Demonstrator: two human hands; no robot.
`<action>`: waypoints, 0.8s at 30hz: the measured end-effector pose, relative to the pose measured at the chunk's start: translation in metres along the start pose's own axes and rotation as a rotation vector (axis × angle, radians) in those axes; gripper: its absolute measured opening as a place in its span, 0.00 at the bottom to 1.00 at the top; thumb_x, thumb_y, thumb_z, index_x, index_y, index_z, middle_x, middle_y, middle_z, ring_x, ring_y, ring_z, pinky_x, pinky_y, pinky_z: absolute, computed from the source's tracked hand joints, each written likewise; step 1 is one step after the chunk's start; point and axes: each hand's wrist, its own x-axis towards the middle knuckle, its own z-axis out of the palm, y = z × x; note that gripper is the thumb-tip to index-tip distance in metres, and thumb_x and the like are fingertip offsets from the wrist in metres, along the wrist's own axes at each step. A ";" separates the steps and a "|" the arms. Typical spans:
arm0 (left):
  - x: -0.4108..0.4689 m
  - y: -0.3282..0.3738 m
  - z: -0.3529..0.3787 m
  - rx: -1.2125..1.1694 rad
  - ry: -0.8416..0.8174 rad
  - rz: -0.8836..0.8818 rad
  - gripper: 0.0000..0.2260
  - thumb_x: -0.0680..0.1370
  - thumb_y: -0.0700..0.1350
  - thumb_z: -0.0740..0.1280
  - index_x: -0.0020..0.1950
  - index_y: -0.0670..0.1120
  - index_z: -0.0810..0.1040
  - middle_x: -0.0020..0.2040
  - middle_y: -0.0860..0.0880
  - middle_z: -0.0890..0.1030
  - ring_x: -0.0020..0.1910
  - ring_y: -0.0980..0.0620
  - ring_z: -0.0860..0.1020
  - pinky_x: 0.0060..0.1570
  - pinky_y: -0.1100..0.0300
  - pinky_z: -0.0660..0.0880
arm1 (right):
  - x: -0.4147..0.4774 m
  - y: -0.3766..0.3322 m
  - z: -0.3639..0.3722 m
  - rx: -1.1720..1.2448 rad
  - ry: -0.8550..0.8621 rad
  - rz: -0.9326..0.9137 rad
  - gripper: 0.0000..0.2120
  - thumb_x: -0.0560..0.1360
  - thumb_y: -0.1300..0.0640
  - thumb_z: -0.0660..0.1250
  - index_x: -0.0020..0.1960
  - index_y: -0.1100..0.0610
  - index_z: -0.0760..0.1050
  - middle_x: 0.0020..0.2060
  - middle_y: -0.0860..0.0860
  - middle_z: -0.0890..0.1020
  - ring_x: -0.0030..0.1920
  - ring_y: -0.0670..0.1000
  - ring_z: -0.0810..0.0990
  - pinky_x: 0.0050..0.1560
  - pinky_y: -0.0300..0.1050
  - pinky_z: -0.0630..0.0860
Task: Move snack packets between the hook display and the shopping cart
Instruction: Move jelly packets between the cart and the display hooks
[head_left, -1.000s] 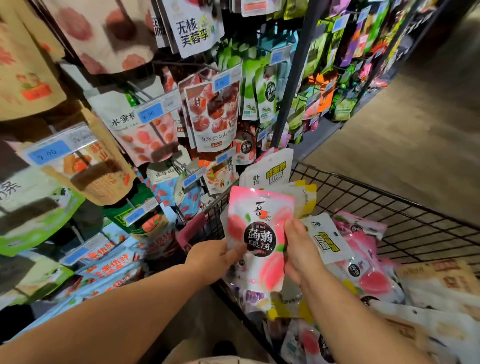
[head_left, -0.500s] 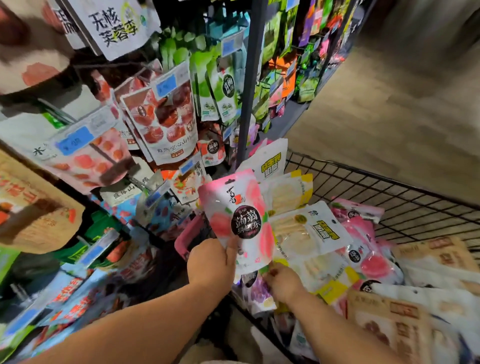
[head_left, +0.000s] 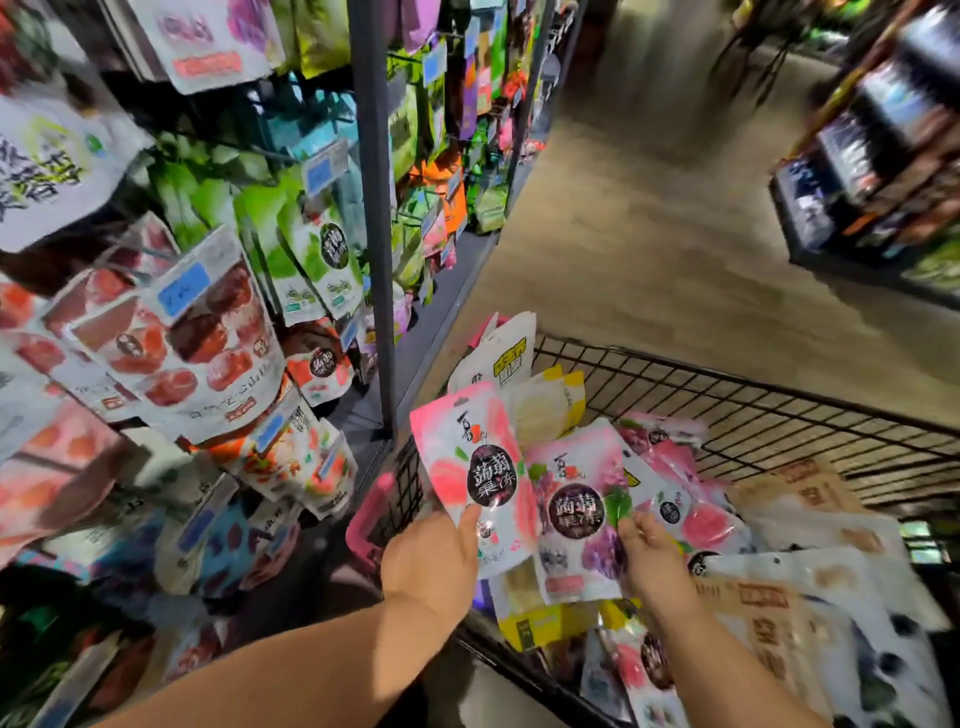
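1. The left hand (head_left: 431, 564) grips a pink packet (head_left: 478, 467). The thumb presses on the front & the other fingers are hidden behind it.
2. The pink packet stands upright over the near left corner of the shopping cart (head_left: 727, 384), close to the hook display (head_left: 371, 208). It is not on a hook.
3. The right hand (head_left: 657, 561) pinches the right edge of a purple packet (head_left: 576, 514) w/ thumb & fingertips.
4. The purple packet is just right of the pink one. Their edges touch, & the pink one covers it a little.
5. The purple packet is held up over the pile in the cart.
6. The cart is black wire w/ a pink corner piece (head_left: 366, 514) at the near left.
7. Lots of pkts lie in the cart: yellow packets (head_left: 545, 405) at the back left, brown bags (head_left: 769, 618) on the right, more pink ones in the middle.
8. On the hook display hang red fruit packets (head_left: 208, 343) w/ blue price tags (head_left: 182, 288), & green packets (head_left: 311, 249) higher up. 1 grey post splits the display.
9. The floor (head_left: 649, 234) is tan. Another shelf (head_left: 872, 156) stands far right, too blurry to read.
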 end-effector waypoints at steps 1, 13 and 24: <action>0.005 0.003 -0.001 -0.006 -0.003 0.012 0.25 0.82 0.58 0.44 0.50 0.47 0.77 0.49 0.47 0.81 0.48 0.47 0.81 0.40 0.58 0.71 | -0.001 -0.003 -0.005 0.051 0.035 0.003 0.10 0.83 0.54 0.59 0.43 0.53 0.69 0.34 0.56 0.75 0.31 0.52 0.70 0.35 0.45 0.65; 0.083 0.047 -0.004 -0.068 0.031 0.048 0.25 0.82 0.59 0.45 0.32 0.49 0.67 0.38 0.46 0.80 0.37 0.46 0.78 0.35 0.57 0.71 | 0.045 -0.033 -0.034 0.355 0.164 0.007 0.11 0.83 0.56 0.58 0.42 0.57 0.70 0.28 0.53 0.68 0.23 0.48 0.63 0.27 0.41 0.59; 0.174 0.093 -0.010 0.077 -0.022 0.024 0.26 0.82 0.59 0.44 0.44 0.46 0.76 0.46 0.45 0.81 0.48 0.44 0.80 0.44 0.55 0.71 | 0.143 -0.085 -0.075 0.369 -0.018 -0.146 0.09 0.82 0.57 0.59 0.45 0.57 0.74 0.35 0.53 0.77 0.36 0.50 0.72 0.39 0.45 0.66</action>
